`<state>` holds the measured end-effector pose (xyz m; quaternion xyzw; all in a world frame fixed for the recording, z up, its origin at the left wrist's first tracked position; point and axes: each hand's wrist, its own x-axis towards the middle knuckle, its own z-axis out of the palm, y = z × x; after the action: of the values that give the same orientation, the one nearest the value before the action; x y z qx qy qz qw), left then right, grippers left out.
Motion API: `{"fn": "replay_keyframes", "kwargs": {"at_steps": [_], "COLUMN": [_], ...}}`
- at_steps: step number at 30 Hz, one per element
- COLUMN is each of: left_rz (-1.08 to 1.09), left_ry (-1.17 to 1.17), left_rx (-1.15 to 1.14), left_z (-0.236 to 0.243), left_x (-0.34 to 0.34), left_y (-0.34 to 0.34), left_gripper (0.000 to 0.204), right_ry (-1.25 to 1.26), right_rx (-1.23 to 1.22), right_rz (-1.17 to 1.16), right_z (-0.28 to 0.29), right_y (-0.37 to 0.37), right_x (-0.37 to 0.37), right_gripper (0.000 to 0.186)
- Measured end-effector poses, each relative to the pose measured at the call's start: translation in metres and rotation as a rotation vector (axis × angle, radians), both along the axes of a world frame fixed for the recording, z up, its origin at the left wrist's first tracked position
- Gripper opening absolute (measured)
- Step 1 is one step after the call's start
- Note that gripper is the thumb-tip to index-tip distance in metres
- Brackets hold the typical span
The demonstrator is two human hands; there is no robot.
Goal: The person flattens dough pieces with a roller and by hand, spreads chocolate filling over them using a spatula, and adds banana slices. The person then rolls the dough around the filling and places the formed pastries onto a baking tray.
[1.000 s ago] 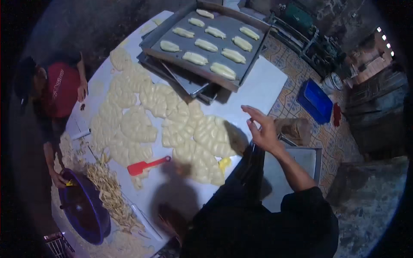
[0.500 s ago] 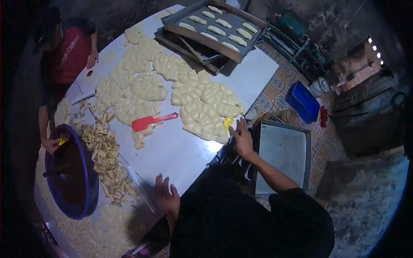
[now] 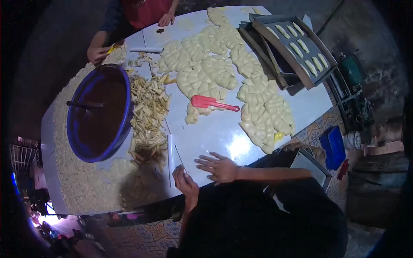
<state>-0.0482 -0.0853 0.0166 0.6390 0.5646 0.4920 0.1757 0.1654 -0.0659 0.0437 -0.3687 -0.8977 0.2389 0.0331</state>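
My left hand (image 3: 186,182) is closed at the near edge of the white table, its fingertips on the lower end of a thin dark stick (image 3: 179,155). The stick slants up beside a long white strip (image 3: 171,157). To the right, my right hand (image 3: 218,167) lies palm down on the tabletop, fingers spread, with nothing in it. Beyond it spread many glossy, pale dough pieces (image 3: 269,114), pressed side by side. A yellow soft lump (image 3: 278,136) sits at their near right end. The red spatula (image 3: 206,102) rests across the dough's left part, touched by neither hand.
A blue-rimmed basin (image 3: 128,92) of brown filling, with a handle sticking out, stands left beside a pile of pale cut strips (image 3: 148,116). Trays (image 3: 314,77) with shaped dough sit at the far right. Across the table, a co-worker's hand (image 3: 98,53) holds something yellow.
My right hand has left the yellow lump and moved left onto the bare tabletop. My left hand has closed at the thin stick. The view has swung left.
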Motion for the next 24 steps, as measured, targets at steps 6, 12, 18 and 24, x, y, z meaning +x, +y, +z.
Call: {"fn": "replay_keyframes", "kwargs": {"at_steps": [6, 12, 18, 24], "left_rz": [-0.083, -0.016, 0.037, 0.153], "left_ry": [0.117, 0.099, 0.229, 0.422], "left_rx": [0.097, -0.009, 0.014, -0.099], "left_z": [0.013, 0.009, 0.005, 0.002], "left_x": [0.020, 0.014, 0.023, 0.024], "left_y": [0.005, 0.002, 0.001, 0.003], "left_gripper": [0.033, 0.027, 0.024, 0.018], "right_ry": [-0.076, 0.445, 0.128, 0.420], "right_rx": [0.237, -0.162, 0.358, -0.178], "right_rz": [-0.440, 0.155, -0.799, -0.706], "right_z": [-0.006, 0.000, 0.051, 0.037], "right_y": [0.060, 0.030, 0.127, 0.151], "right_x": [-0.007, -0.002, 0.107, 0.136], "right_gripper": [0.071, 0.045, 0.034, 0.041]}}
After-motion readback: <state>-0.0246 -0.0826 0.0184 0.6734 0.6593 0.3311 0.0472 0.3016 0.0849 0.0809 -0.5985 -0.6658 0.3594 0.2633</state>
